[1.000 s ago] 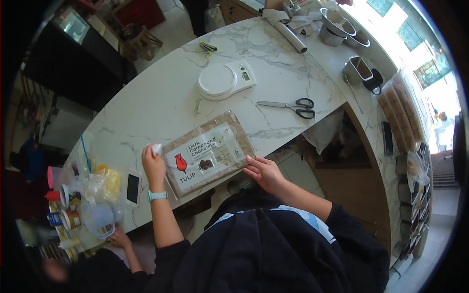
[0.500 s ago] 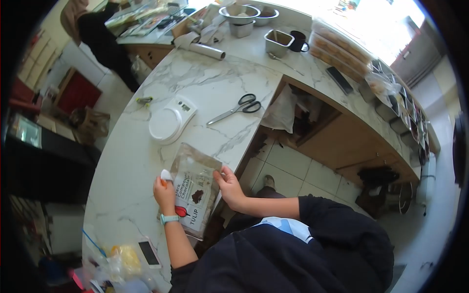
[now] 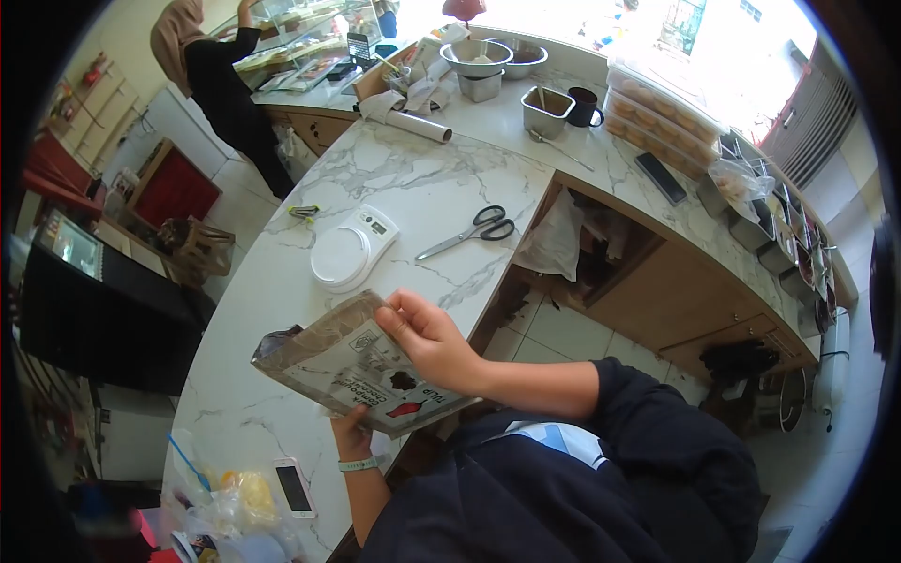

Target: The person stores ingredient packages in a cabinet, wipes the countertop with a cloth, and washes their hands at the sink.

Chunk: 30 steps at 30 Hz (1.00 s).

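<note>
A bag of dark compound chocolate (image 3: 352, 361), brown and clear with a white TULIP label, is tilted above the counter's front edge. My right hand (image 3: 436, 347) grips its upper edge between thumb and fingers. At its lower edge, my left hand (image 3: 351, 433) holds it, with the fingers mostly hidden beneath. The bag's far left end is crinkled and dark; I cannot tell whether it is cut open. Beyond the bag lie a white kitchen scale (image 3: 354, 249) and black-handled scissors (image 3: 474, 232), both untouched.
A phone (image 3: 295, 488) and plastic bags (image 3: 239, 507) lie at the near left. Metal bowls (image 3: 476, 58), a mug (image 3: 586, 107) and stacked clear boxes (image 3: 657, 117) line the back. The counter's inner edge borders an open cupboard (image 3: 601, 235). Another person (image 3: 225, 89) stands far left.
The chocolate bag has been lifted and turned, its far end swinging left. My left hand has moved to its lower edge; the small white piece it held no longer shows. My view has shifted slightly.
</note>
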### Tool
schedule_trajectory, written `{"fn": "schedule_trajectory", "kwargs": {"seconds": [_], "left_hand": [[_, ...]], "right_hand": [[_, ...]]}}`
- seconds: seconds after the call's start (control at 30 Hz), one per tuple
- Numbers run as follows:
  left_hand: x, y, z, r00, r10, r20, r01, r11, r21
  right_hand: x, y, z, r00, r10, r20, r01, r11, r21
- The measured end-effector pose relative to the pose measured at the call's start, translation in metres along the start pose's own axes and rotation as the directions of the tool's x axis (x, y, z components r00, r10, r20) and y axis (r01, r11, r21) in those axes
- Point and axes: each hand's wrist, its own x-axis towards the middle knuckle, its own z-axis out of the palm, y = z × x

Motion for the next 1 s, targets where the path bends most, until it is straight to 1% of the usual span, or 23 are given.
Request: {"fn": "schedule_trajectory", "kwargs": {"seconds": [0.07,0.1,0.13,0.17,0.2,0.23,0.27,0.3,0.33,0.37,0.4,0.43,0.47,0.5,0.57,0.63,0.7,0.73,0.77,0.83,0.87,0.93,1.0], "left_hand": [[-0.003,-0.003,0.007,0.999,0.038,-0.029,-0.039,0.999,-0.015],[-0.004,-0.003,0.012,0.998,0.057,-0.009,-0.057,0.996,-0.075],[-0.004,-0.001,0.016,0.997,0.077,0.010,-0.075,0.988,-0.134],[-0.005,0.004,0.022,0.997,0.082,0.008,-0.080,0.987,-0.137],[-0.005,0.012,0.028,0.998,0.059,0.010,-0.055,0.973,-0.224],[-0.006,0.018,0.034,0.999,0.032,0.017,-0.026,0.951,-0.308],[-0.006,0.021,0.038,0.999,0.039,0.015,-0.032,0.950,-0.311],[-0.005,0.024,0.042,0.997,0.083,0.007,-0.079,0.970,-0.230],[-0.004,0.025,0.044,0.992,0.126,-0.002,-0.125,0.981,-0.147],[-0.004,0.026,0.045,0.991,0.132,-0.014,-0.133,0.979,-0.152],[-0.004,0.028,0.046,0.991,0.131,-0.018,-0.132,0.988,-0.078],[-0.002,0.030,0.047,0.991,0.129,-0.022,-0.130,0.992,-0.004],[-0.001,0.031,0.049,0.990,0.136,-0.038,-0.136,0.991,-0.006],[0.002,0.031,0.052,0.991,0.130,-0.037,-0.130,0.991,-0.011],[0.004,0.034,0.060,0.990,0.132,-0.055,-0.133,0.991,-0.016],[0.009,0.038,0.071,0.994,0.093,-0.059,-0.091,0.995,0.027],[0.015,0.041,0.078,0.992,0.098,-0.080,-0.096,0.995,0.037],[0.018,0.040,0.081,0.991,0.093,-0.095,-0.089,0.995,0.050],[0.022,0.039,0.083,0.988,0.106,-0.111,-0.101,0.994,0.045],[0.027,0.037,0.085,0.985,0.125,-0.120,-0.121,0.992,0.043],[0.032,0.034,0.086,0.980,0.140,-0.144,-0.136,0.990,0.037],[0.045,0.029,0.092,0.974,0.176,-0.142,-0.172,0.984,0.042],[0.057,0.030,0.109,0.957,0.185,-0.224,-0.186,0.982,0.017]], "right_hand": [[0.005,-0.019,0.000,0.988,0.085,0.131,-0.076,0.995,-0.070],[0.006,-0.033,0.001,0.987,0.087,0.137,-0.077,0.994,-0.074],[0.006,-0.048,0.001,0.959,0.025,0.282,-0.031,0.999,0.017],[0.006,-0.056,-0.001,0.909,-0.050,0.413,0.002,0.993,0.116],[0.006,-0.056,-0.006,0.904,-0.049,0.424,0.002,0.994,0.112],[0.003,-0.052,-0.015,0.878,0.032,0.478,-0.057,0.998,0.038],[0.000,-0.046,-0.024,0.843,0.115,0.526,-0.110,0.993,-0.039],[-0.005,-0.037,-0.035,0.788,0.279,0.548,-0.159,0.953,-0.257],[-0.011,-0.023,-0.039,0.833,0.250,0.493,-0.120,0.953,-0.279],[-0.018,-0.012,-0.041,0.872,0.219,0.437,-0.088,0.949,-0.301],[-0.022,-0.008,-0.043,0.865,0.226,0.448,-0.091,0.949,-0.303],[-0.026,-0.006,-0.045,0.892,0.184,0.412,-0.043,0.943,-0.329],[-0.029,-0.004,-0.047,0.915,0.141,0.378,0.003,0.935,-0.356],[-0.031,-0.002,-0.048,0.908,0.150,0.392,-0.002,0.935,-0.355],[-0.034,0.002,-0.050,0.951,0.072,0.300,0.027,0.949,-0.313],[-0.035,0.004,-0.053,0.955,0.059,0.291,0.031,0.955,-0.296],[-0.033,0.004,-0.059,0.975,0.067,0.214,-0.002,0.956,-0.293],[-0.030,0.002,-0.061,0.976,0.062,0.207,-0.010,0.970,-0.243],[-0.025,-0.001,-0.063,0.972,0.069,0.226,-0.012,0.969,-0.246],[-0.021,-0.006,-0.067,0.979,0.094,0.179,-0.048,0.968,-0.245],[-0.014,-0.006,-0.072,0.973,0.105,0.206,-0.052,0.967,-0.249],[0.001,-0.006,-0.084,0.979,0.050,0.196,-0.002,0.970,-0.242],[0.020,-0.011,-0.094,0.974,0.070,0.215,-0.020,0.973,-0.229]]}}
